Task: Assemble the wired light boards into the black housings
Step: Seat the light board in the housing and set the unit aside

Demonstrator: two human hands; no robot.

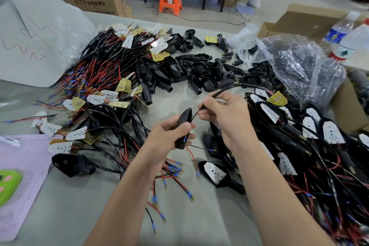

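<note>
My left hand [169, 136] grips a black housing [182, 124] upright above the table's middle. A red wire and a thin black wire with metal tips hang out of its lower end. My right hand [223, 110] pinches a black sheathed cable [225, 88] that runs into the housing's top and arcs right to a yellow-backed light board [277, 98]. A heap of wired light boards [95, 78] lies at the left. Empty black housings [191, 72] are piled in the middle. Housings with white boards fitted [311, 126] lie at the right.
A clear plastic bag [299, 60] with more housings sits at the back right beside water bottles [343, 36] and a cardboard box [305, 20]. A pink sheet [24, 175] covers the near left. One lone housing [71, 164] lies near it.
</note>
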